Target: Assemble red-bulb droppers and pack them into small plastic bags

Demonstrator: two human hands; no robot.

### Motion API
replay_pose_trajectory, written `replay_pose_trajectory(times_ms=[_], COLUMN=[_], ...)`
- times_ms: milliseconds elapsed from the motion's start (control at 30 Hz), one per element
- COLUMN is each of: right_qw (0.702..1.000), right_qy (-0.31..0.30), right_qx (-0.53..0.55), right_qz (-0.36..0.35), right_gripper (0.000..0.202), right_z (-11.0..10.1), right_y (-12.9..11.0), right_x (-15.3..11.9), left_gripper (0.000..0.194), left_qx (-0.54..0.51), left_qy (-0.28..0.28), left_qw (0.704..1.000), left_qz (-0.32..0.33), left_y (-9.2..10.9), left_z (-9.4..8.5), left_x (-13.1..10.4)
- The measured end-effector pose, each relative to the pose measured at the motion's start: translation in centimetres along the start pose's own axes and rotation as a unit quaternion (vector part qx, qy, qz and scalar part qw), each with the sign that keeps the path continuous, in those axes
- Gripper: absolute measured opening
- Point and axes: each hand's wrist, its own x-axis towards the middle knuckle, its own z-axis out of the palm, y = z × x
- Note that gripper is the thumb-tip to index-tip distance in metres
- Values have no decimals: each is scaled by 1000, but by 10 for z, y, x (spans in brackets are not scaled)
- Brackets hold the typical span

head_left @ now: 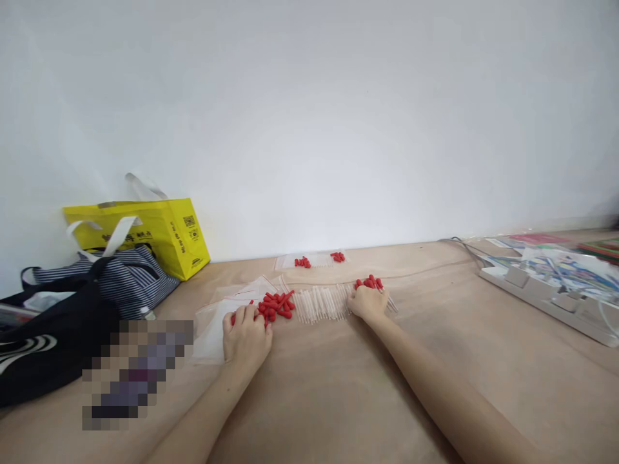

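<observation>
And here we are at the row of white sticks [319, 304], spread on the brown table [309, 399] between the two hands. To the row's left, the left hand [248, 338] comes down over the near edge of a heap of red pieces [275, 305], fingers bent and a little apart; the tips are hidden, so I can't tell whether they pinch anything. At the row's right end, the right hand [368, 301] is curled in at a small red cluster [370, 282], and its pinch is out of sight too.

How far along? I'd call it partway: the sticks are laid out fairly evenly, while the red pieces lie jumbled at both ends, so any ordering of those looks left to do. Beyond the row, a clear bag [284, 261] has a smaller set with it, two red bunches with pale sticks between; inside or on top, I can't say. More clear bags [207, 332] lie flat left of the row.

Now the directions! Each stick's long axis runs roughly near to far, side by side, some leaning; the row itself stretches left to right. The heaped red pieces point every which way.
</observation>
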Motion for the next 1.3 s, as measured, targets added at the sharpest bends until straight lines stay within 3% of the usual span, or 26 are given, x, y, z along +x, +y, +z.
replay_pose_trajectory(times_ms=[133, 267, 400, 533, 767, 1067, 1300], right_qw=[1000, 996, 953, 913, 902, 893, 887], right_qy=[13, 43, 83, 27, -67, -80, -71], right_qx=[6, 40, 195, 265, 246, 256, 254], right_qz=[-15, -62, -218, -311, -348, -361, -380], right_gripper=[26, 23, 18, 16, 23, 22, 20], right_z=[-2, -4, -2, -9, -28, -26, -25], right_y=[-1, 6, 28, 48, 34, 17, 16], right_x=[-2, -11, -33, -62, -93, -106, -108], left_gripper=[17, 11, 10, 18, 21, 18, 16], left_qx=[-48, -210, -343, -405, -445, -560, -594], left_qy=[47, 52, -30, -129, -141, -159, -158], left_qw=[998, 975, 936, 904, 883, 812, 785], left_qz=[6, 52, 73, 48, 51, -36, -72], left_y=[5, 19, 33, 40, 46, 53, 55], left_z=[-13, -21, -17, -13, -8, -8, -12], left_x=[-4, -14, -21, -23, -24, -23, -22])
